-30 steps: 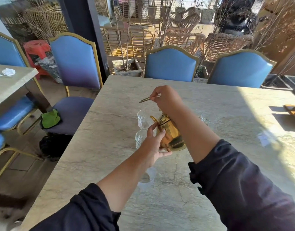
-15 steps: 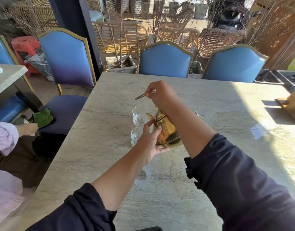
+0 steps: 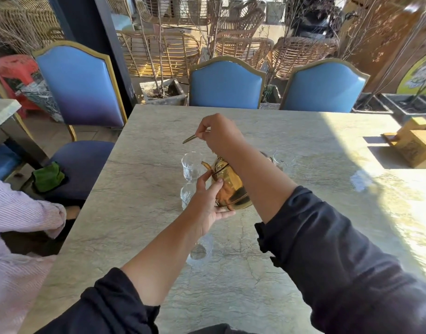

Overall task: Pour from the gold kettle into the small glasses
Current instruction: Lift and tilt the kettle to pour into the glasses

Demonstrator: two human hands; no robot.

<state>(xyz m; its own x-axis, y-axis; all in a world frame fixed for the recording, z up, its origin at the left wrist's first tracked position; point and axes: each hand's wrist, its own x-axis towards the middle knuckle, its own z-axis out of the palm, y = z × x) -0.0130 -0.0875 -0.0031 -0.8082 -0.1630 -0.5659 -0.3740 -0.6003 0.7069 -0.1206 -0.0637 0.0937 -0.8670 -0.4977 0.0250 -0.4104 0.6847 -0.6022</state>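
Observation:
The gold kettle (image 3: 231,186) is tilted to the left above the marble table (image 3: 139,208), its spout over a small clear glass (image 3: 191,163). My right hand (image 3: 219,133) grips the kettle's thin gold handle from above. My left hand (image 3: 208,201) cups the kettle's underside and side. A second glass (image 3: 186,192) stands just left of my left hand, partly hidden by it. A third glass (image 3: 200,250) shows below my left wrist. Another glass (image 3: 284,160) stands right of my right forearm.
Blue chairs with gold frames (image 3: 226,83) line the far and left sides of the table. A wooden box (image 3: 414,143) sits at the table's right edge. A person's striped sleeve (image 3: 21,213) is at the left. A green cloth (image 3: 48,177) lies on a chair seat.
The view has shifted a little and a person in a striped sleeve has come into view at the left. The kettle and both my hands hold nearly the same tilted pose.

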